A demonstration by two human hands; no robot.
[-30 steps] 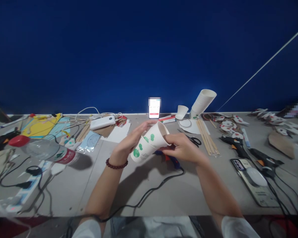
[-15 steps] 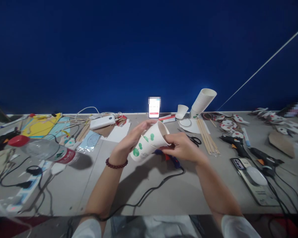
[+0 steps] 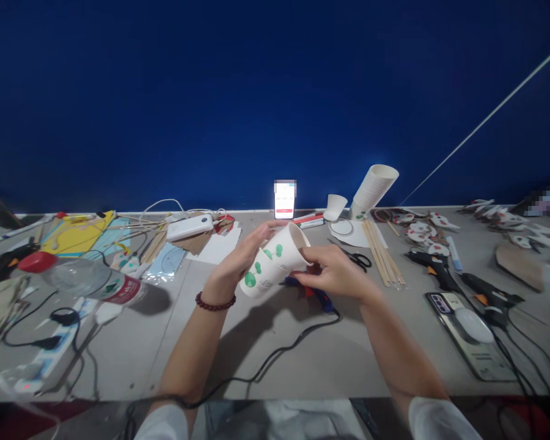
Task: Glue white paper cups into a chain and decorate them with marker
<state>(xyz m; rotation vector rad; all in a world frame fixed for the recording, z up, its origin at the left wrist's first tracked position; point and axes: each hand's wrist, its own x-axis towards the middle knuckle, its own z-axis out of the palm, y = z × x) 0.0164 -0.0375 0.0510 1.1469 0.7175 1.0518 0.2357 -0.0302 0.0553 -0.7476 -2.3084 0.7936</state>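
Observation:
A white paper cup [image 3: 275, 260] with green leaf prints is held tilted above the table, its mouth facing up and right. A seam across it suggests a second cup or sleeve fitted together with it. My left hand [image 3: 242, 253] wraps around its far left side, with a beaded bracelet at the wrist. The fingers of my right hand [image 3: 332, 272] pinch the rim at the right, some of them hidden inside. Beneath the right hand lies a blue glue gun [image 3: 319, 299] with a red trigger, its black cable running toward the front edge.
A tilted stack of paper cups [image 3: 376, 189] stands at the back, beside a cut cup piece [image 3: 335, 206]. Wooden sticks [image 3: 381, 252], scissors [image 3: 361, 261] and black glue guns [image 3: 435, 269] lie right. A plastic bottle [image 3: 82, 278] and power strip [image 3: 55, 351] are left. A lit phone [image 3: 284, 200] stands behind.
Both hands keep their hold on the cup, which has shifted very slightly left. The right fingers have moved a little at the rim.

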